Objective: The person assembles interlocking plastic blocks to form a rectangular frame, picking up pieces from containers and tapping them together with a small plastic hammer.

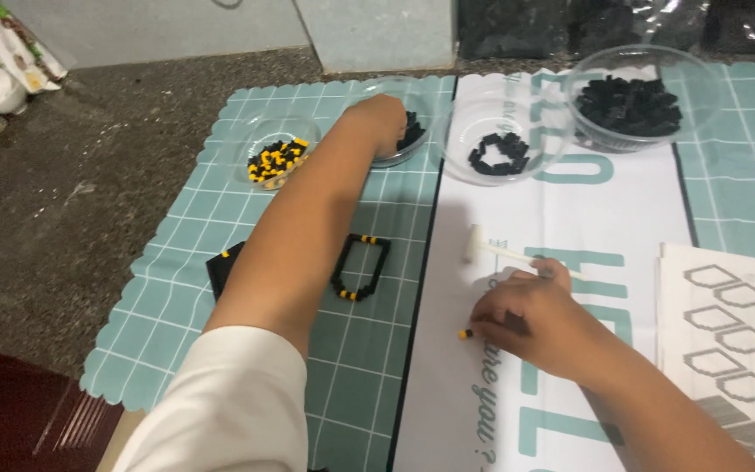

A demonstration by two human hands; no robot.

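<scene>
My left hand [380, 118] reaches forward into a clear bowl [414, 149] of small black pieces, fingers curled inside it; whether it grips a piece is hidden. My right hand [530, 319] rests on the white sheet [517, 218], holding a small white hammer [482, 248] by its handle while pinching a tiny black and yellow piece [465, 333]. A partly built black frame with yellow bits [361, 267] lies on the teal grid mat [176, 262] beside my left forearm.
A bowl of black and yellow pieces [277, 160] sits far left. Two more clear bowls of black pieces [500, 153] [629, 105] stand at the back. A flat black piece [225, 267] lies left of my arm. Printed diagram sheets [736, 323] lie right.
</scene>
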